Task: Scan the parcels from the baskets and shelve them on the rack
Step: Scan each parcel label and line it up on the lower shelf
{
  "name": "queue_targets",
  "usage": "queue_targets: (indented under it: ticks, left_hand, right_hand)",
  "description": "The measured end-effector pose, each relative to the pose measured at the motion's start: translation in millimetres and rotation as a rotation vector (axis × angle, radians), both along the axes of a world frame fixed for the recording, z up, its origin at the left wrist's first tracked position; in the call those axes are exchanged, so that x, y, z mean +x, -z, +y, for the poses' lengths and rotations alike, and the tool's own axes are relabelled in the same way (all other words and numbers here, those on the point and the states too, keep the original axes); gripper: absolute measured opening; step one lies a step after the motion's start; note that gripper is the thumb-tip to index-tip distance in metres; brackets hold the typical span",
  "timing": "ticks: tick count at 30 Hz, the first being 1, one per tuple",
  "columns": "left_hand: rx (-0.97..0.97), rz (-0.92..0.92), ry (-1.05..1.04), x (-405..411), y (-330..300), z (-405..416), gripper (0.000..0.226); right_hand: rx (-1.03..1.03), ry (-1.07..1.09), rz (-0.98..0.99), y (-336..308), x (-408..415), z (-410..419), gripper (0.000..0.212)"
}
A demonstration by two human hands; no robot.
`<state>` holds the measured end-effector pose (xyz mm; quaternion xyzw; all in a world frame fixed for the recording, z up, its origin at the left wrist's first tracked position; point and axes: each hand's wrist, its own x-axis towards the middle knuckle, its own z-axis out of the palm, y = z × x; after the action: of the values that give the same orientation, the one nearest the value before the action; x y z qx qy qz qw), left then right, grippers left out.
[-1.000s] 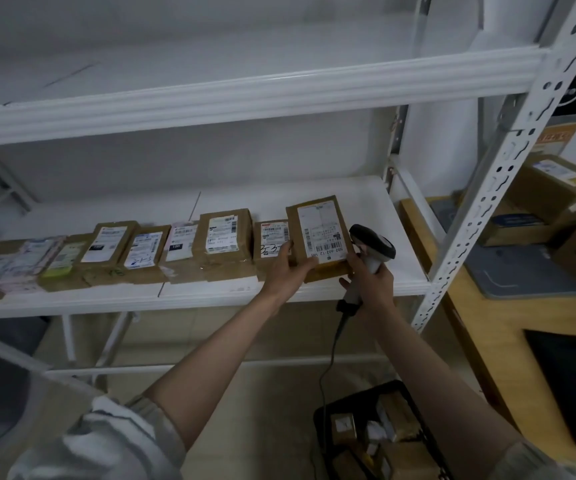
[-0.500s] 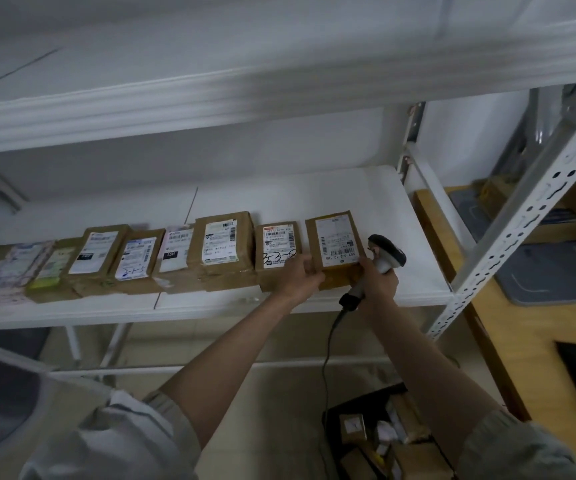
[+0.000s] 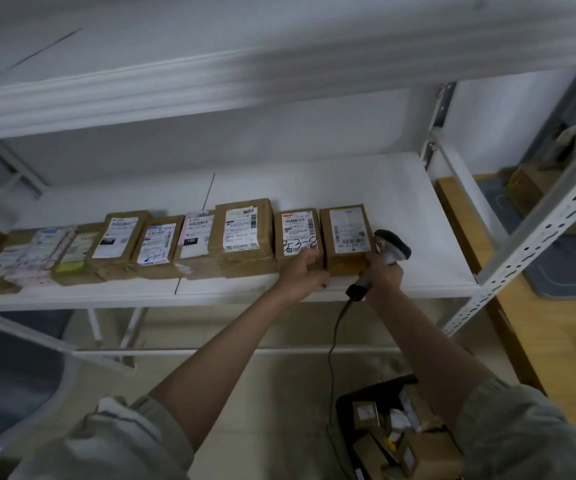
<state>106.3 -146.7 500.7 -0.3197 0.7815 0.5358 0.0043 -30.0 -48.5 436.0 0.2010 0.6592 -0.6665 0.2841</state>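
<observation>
Since a second ago we've brought the newest parcel (image 3: 347,237) down out of the air and onto the shelf (image 3: 401,216), where it now sits flat as the last one in the row, snug against the parcel with the handwritten label (image 3: 298,233). Our view has also dipped and slid a bit, so the upper shelf edge looks blurry.

Our left hand (image 3: 304,273) has its fingers resting on the front of those two boxes, right around the seam between them, fingers fairly relaxed rather than wrapped around anything. Our right hand (image 3: 383,271) has its grip curled round the handle of the barcode scanner (image 3: 392,247), and its knuckles are touching the near right corner of the new parcel. Scanner's head pokes up just beyond that hand, cable (image 3: 335,327) dangling from under the grip toward the floor.

Further out past the left hand, the rest of the parcels (image 3: 241,230) run in a line along the shelf's front edge, labels up, touching each other.

Down below the right forearm we can see a black basket (image 3: 349,403) on the floor with more small boxes in it. Off beyond the right hand, past the rack upright (image 3: 536,237), there's a wooden tabletop (image 3: 536,341) with a grey mat on it.
</observation>
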Motion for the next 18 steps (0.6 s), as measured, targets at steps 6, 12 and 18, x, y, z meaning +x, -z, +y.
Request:
queue_targets:
  ticks: [6, 12, 18]
  left_hand:
    - [-0.043, -0.003, 0.029, 24, 10, -5, 0.038]
    - [-0.017, -0.048, 0.044, 49, 31, 11, 0.021]
    - [0.046, -0.107, 0.133, 58, 64, 48, 0.024]
  right_hand:
    - [0.000, -0.026, 0.031, -2, 11, 19, 0.019]
    - [-0.036, -0.001, 0.071, 4, 50, 45, 0.011]
    - [-0.020, 0.106, 0.095, 26, 96, 95, 0.021]
